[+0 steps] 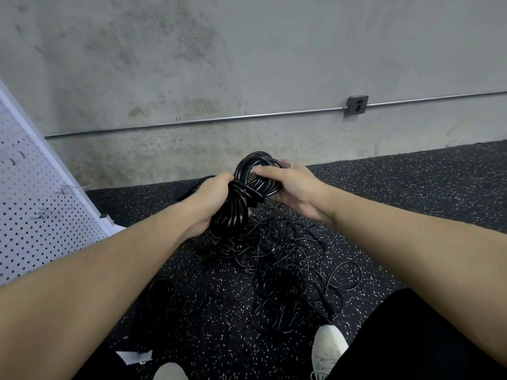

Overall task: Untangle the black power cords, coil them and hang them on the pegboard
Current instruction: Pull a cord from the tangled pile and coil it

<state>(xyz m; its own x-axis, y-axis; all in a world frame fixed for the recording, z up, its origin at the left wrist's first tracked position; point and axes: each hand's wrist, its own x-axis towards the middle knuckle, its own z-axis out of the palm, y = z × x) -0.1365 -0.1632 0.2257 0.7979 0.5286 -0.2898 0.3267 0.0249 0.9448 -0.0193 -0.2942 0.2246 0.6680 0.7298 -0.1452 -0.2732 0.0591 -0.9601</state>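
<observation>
A coiled black power cord [241,193] is held up in front of me, wrapped round its middle by a turn of its own cable. My left hand [211,198] grips the lower half of the coil. My right hand [288,185] holds the upper loop, thumb over the top. Below them a tangle of loose black cords [277,267] lies spread on the floor. The white pegboard [35,204] stands at the left, leaning away, with a few wire hooks on it.
The floor is black speckled rubber [411,187]. A concrete wall with a metal conduit [219,120] and an outlet box [356,105] is ahead. My white shoes [327,349] stand near the tangle. A white paper scrap [134,356] lies at lower left.
</observation>
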